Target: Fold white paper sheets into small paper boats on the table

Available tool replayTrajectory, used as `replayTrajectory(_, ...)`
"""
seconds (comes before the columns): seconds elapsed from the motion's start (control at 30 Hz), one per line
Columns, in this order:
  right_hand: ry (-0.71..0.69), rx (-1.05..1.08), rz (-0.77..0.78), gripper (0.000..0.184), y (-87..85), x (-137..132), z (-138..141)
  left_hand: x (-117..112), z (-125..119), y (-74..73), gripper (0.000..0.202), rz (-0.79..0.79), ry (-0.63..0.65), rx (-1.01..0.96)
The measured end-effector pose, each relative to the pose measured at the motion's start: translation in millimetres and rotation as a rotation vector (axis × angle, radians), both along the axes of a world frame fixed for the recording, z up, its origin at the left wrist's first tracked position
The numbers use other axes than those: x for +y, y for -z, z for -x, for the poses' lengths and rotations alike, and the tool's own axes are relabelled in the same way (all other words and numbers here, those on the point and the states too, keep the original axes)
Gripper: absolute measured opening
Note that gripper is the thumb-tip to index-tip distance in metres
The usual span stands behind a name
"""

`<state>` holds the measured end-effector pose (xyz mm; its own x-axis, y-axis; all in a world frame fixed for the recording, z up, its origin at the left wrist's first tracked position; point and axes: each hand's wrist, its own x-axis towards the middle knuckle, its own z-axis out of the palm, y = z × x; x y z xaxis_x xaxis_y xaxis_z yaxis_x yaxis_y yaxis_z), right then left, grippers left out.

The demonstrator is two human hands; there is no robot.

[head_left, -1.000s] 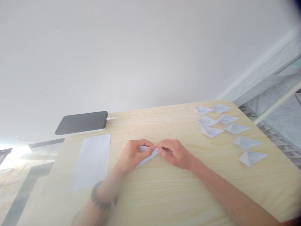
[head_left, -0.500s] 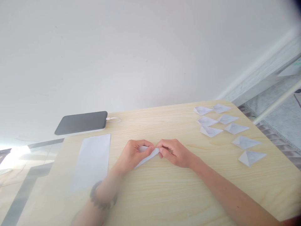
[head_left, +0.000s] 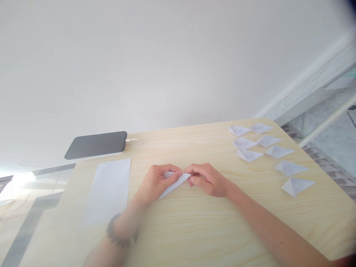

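Observation:
My left hand (head_left: 155,182) and my right hand (head_left: 207,180) meet at the middle of a light wooden table (head_left: 194,230). Between them lies a small folded white paper (head_left: 174,184), a narrow pointed shape flat on the wood. My left fingers curl over its upper part and press it down. My right thumb and fingers pinch its right tip. A dark bracelet sits on my left wrist.
A white paper strip (head_left: 109,189) lies left of my hands. A dark phone (head_left: 96,144) with a white cable rests at the table's back left edge. Several folded paper pieces (head_left: 267,154) are spread at the right. A white wall stands behind; floor shows past the right edge.
Both hands have stayed in place; the right fingers have shifted slightly along the paper's right tip, and the paper's pointed edge shows a little more.

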<state>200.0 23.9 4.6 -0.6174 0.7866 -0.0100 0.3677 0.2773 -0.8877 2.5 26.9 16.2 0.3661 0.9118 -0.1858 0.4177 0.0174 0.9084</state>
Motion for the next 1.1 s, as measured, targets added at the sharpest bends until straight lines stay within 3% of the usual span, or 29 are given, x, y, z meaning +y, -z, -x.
replayTrajectory(0.17, 0.067, -0.015, -0.046, 0.013, 0.7, -0.7, 3.5, -0.2, -0.4, -0.7, 0.028, -0.005, 0.013, 0.010)
replayTrajectory(0.37, 0.023, 0.012, -0.037, 0.015, 1.2, 0.0, 1.6, -0.6, -0.5, -1.4, 0.029, -0.026, 0.015, 0.032)
replayTrajectory(0.47, 0.064, 0.015, -0.067, 0.015, 1.2, -0.8, 4.0, -1.1, -0.9, -1.2, 0.029, -0.032, 0.020, 0.018)
replayTrajectory(0.63, 0.317, 0.019, -0.209, 0.018, 3.4, 0.3, 6.6, -0.6, -3.5, 2.5, 0.029, -0.006, -0.063, -0.121)
replayTrajectory(0.8, 0.580, 0.034, -0.238, 0.016, 7.2, 5.4, 1.3, 2.7, -4.3, 9.1, 0.041, 0.042, -0.120, -0.293)
replayTrajectory(1.1, 0.460, 0.046, -0.319, 0.013, 8.1, 4.8, 4.8, 3.3, -2.7, 15.8, 0.024, -0.102, -0.137, -0.209)
